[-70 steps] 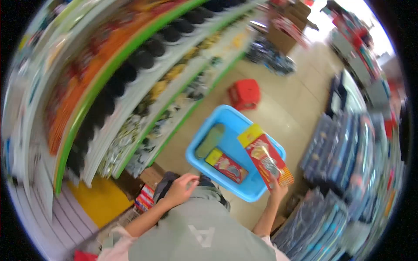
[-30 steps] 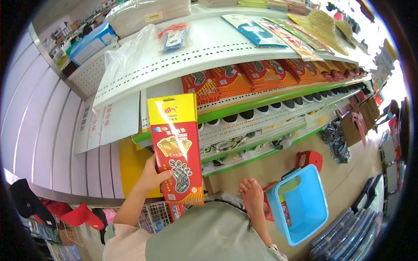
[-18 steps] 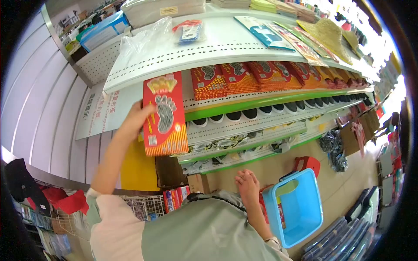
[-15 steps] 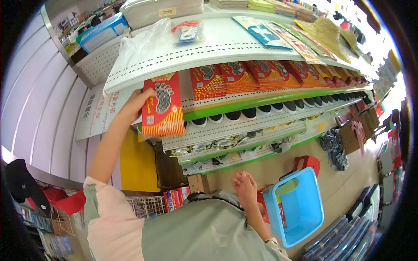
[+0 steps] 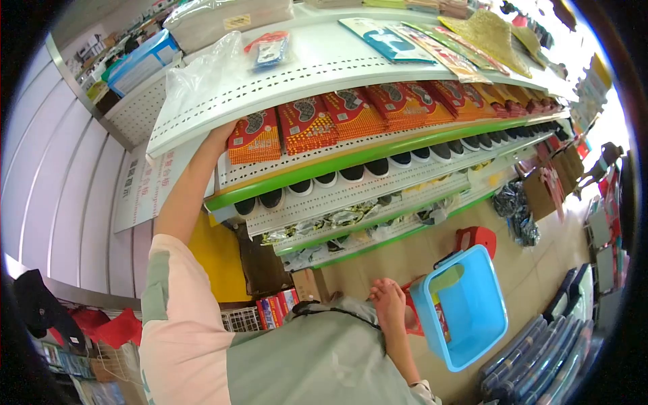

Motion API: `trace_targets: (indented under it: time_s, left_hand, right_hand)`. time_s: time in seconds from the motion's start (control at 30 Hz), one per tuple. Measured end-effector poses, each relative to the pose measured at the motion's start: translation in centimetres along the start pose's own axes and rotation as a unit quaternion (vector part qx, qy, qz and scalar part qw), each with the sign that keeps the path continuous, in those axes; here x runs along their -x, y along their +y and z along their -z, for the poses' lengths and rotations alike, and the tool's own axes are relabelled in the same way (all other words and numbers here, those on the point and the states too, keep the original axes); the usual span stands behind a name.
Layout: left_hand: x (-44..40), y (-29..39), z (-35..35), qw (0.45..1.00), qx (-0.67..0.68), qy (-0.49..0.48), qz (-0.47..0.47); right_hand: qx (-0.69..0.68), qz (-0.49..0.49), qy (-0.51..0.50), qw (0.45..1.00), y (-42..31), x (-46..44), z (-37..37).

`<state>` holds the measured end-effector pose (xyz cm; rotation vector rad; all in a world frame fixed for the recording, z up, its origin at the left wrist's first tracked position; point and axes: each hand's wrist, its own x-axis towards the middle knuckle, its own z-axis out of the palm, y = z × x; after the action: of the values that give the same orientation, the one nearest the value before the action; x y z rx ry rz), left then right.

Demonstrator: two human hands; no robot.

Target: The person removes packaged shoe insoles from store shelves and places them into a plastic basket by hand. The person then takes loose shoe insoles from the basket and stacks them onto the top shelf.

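My left hand (image 5: pixel 225 133) reaches in under the white top shelf, at the left side of a red and orange insole pack (image 5: pixel 255 138) that lies at the left end of a row of similar packs (image 5: pixel 351 111). Its fingers are mostly hidden by the shelf and the pack. Low in front of my body, my right hand (image 5: pixel 388 302) hangs with its fingers curled together and nothing visible in them. To its right is a blue basket (image 5: pixel 476 307) with a red and yellow pack (image 5: pixel 441 322) and a greenish item inside.
A green-edged shelf (image 5: pixel 378 150) holds the packs; dark-toed shoes (image 5: pixel 352 172) line the level below. On the white top shelf (image 5: pixel 310 64) lie flat packages and a straw hat (image 5: pixel 487 37). A red stool (image 5: pixel 478 239) and wrapped rolls (image 5: pixel 540 358) are at the right.
The insole pack went from in front of the shelf up and back onto the green-edged shelf, beside the other packs, with my left hand. My right hand stays low near the basket.
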<state>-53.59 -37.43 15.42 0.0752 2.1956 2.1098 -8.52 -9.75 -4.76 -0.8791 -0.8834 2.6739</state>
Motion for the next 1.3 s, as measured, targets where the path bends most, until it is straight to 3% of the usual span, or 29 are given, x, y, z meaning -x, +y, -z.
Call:
trace_targets:
  time_s: [0.13,0.3,0.4,0.7,1.0,1.23,1.3]
  left_hand:
    - [-1.2,-0.9,1.2,0.998,-0.057,-0.015,-0.019]
    - [-2.8,-4.7,1.0,0.995,-0.02,0.061,-0.08]
    - [-1.9,-4.1,0.7,0.998,-0.014,0.058,-0.035]
    - [-1.6,-4.7,0.2,0.995,0.032,0.064,-0.067]
    - [-2.3,-4.1,1.1,0.998,-0.003,0.039,-0.052]
    - [-0.9,-3.0,0.1,0.99,-0.112,0.079,-0.04]
    - [-0.7,-3.2,-0.5,0.985,-0.107,0.098,-0.096]
  right_hand:
    - [-0.009,0.005,-0.012,1.0,-0.2,-0.4,0.0]
    - [0.007,-0.008,-0.022,1.0,0.0,-0.9,-0.6]
    - [0.024,-0.014,-0.03,0.999,0.2,-1.3,-0.9]
    - [0.039,-0.014,-0.034,0.999,-0.1,-1.3,-1.2]
    - [0.008,-0.011,-0.026,1.0,-0.1,-1.0,-0.3]
    - [0.001,-0.004,-0.011,1.0,0.1,-0.8,0.5]
    - [0.002,-0.005,-0.009,1.0,0.2,-0.8,0.7]
